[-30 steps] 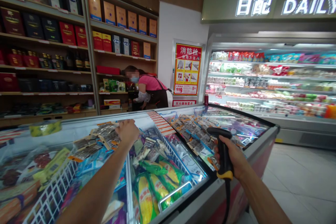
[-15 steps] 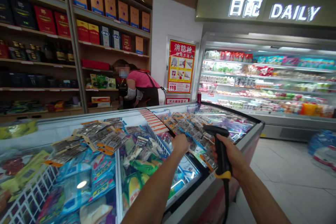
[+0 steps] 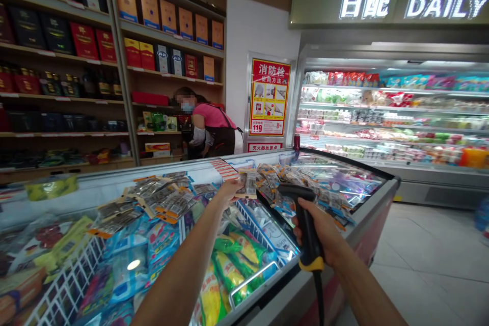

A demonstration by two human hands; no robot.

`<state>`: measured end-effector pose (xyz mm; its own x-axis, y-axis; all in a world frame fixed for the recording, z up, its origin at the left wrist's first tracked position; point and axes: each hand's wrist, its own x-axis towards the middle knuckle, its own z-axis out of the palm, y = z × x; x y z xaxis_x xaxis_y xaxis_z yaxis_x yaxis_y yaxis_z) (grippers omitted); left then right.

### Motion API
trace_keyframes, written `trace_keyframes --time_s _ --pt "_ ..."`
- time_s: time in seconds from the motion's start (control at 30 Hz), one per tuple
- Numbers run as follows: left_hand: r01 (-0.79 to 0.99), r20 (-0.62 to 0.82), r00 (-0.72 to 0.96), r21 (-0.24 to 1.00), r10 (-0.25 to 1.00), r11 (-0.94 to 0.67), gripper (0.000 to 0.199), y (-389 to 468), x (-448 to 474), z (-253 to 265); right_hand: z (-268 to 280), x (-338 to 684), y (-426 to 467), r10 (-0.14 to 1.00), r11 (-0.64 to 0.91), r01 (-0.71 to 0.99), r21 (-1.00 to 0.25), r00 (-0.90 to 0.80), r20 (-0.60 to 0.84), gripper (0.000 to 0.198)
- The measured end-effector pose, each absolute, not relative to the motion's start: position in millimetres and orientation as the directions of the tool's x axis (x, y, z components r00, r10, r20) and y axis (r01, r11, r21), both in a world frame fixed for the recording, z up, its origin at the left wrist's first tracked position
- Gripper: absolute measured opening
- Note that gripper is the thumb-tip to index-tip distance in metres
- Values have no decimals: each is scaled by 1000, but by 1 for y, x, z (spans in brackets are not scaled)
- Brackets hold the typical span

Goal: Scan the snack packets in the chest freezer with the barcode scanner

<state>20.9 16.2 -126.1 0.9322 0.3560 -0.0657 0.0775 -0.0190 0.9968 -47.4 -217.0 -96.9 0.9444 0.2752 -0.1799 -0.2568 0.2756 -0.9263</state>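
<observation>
My left hand (image 3: 229, 190) pinches the edge of a small snack packet (image 3: 248, 184), held up over the chest freezer (image 3: 208, 167). In my right hand (image 3: 321, 226) is a black and yellow barcode scanner (image 3: 307, 226), its head turned left toward that packet and its cable hanging down. Similar packets lie in two heaps on the glass: a left heap (image 3: 164, 198) and a right heap (image 3: 290, 181) beyond the scanner. Under the glass are green and yellow corn packs (image 3: 233, 260) and blue bags (image 3: 128, 254).
A person (image 3: 214, 125) in a pink top and dark apron bends by the shelves (image 3: 171, 35) of boxes and bottles behind the freezer. A lit chilled display (image 3: 382, 112) stands at right. White wire baskets (image 3: 69, 275) divide the freezer. Tiled floor (image 3: 428, 249) lies to the right.
My left hand has moved left from the right heap and now has a packet in it. The scanner has shifted slightly left and down. The view has turned a little to the left.
</observation>
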Motion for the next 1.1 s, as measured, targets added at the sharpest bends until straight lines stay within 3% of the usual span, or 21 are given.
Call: trace_keyframes --time_s 0.1,0.33,0.53,0.67,0.9,1.1 --pt "17 -33 902 999 431 41 12 19 26 -133 -96 -53 -206 306 245 -292 -924 928 -212 20" --pt "-18 21 881 1000 472 -11 18 26 35 -148 -103 -58 -195 400 194 -306 -932 892 -210 23" --pt "60 13 878 989 479 -137 22 29 39 -154 -109 -59 -191 436 201 -360 -911 866 -246 24" --pt "54 83 846 969 527 -240 25 33 40 -155 -108 -54 -194 374 203 -330 -922 896 -238 24" --pt "298 197 758 744 622 -599 24 62 35 -153 -107 -36 -210 255 245 -273 -930 944 -210 22" --pt "493 150 729 562 668 -664 28 85 6 -140 -109 -29 -223 221 267 -260 -928 954 -204 21"
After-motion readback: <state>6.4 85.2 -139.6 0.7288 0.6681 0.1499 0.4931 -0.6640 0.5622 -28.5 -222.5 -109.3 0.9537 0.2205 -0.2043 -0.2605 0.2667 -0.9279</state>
